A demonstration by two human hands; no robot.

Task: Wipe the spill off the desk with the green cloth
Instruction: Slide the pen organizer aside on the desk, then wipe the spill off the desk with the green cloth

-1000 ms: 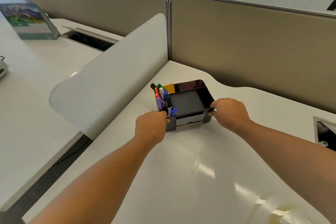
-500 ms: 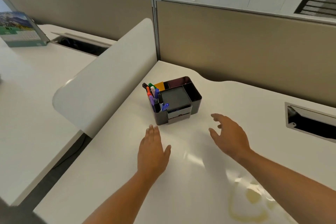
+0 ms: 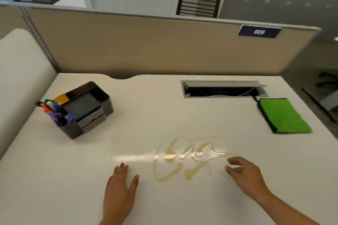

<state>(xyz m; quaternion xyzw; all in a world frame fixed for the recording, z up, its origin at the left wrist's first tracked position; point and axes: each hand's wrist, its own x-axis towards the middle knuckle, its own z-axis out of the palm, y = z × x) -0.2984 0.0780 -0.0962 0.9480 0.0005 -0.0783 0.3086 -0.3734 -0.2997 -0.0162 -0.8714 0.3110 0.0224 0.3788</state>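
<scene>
The green cloth (image 3: 284,115) is seen folded flat, with a dark edge, at the far right of the desk (image 3: 146,115), well apart from both hands. The yellowish spill (image 3: 184,159) is spread in thin loops between the hands. The left hand (image 3: 119,191) is laid flat with fingers spread, holding nothing. The right hand (image 3: 246,173) is loosely curled and empty; its fingertips are blurred beside the spill.

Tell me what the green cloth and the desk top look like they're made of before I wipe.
Green cloth: likely microfibre, with a fuzzy matte pile and a dark stitched edge, lying folded. Desk: smooth white laminate or similar, semi-gloss, since light glares off it beside the spill, which sits on top in yellowish streaks, apparently not soaking in.
</scene>
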